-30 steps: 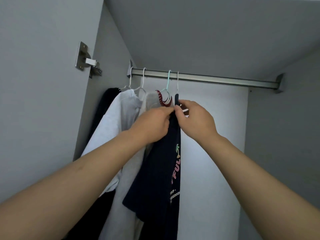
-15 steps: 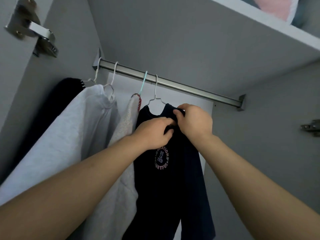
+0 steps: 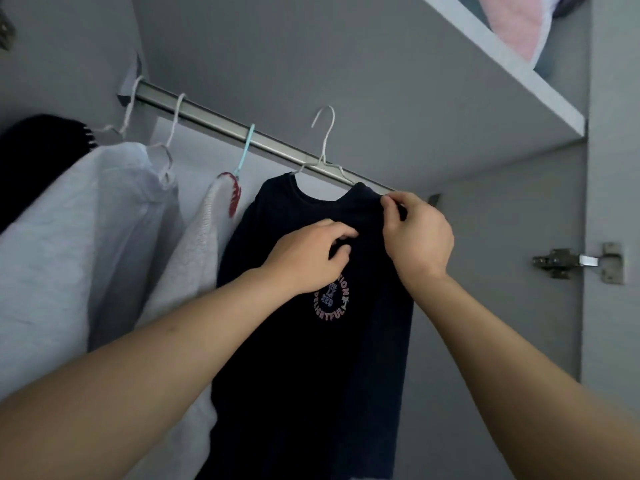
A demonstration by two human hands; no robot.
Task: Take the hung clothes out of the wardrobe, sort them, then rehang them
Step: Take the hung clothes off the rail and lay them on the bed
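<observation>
Navy T-shirt (image 3: pixel 304 358) with round pink lettering, on white hanger (image 3: pixel 325 147).

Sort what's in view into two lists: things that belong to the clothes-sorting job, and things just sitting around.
Part of the job:
navy T-shirt, gripped by left hand and right hand
white hanger, hook off the rail
light grey garment
knit top on blue hanger
black garment

Just there:
shelf
pink fabric
door hinge
</observation>
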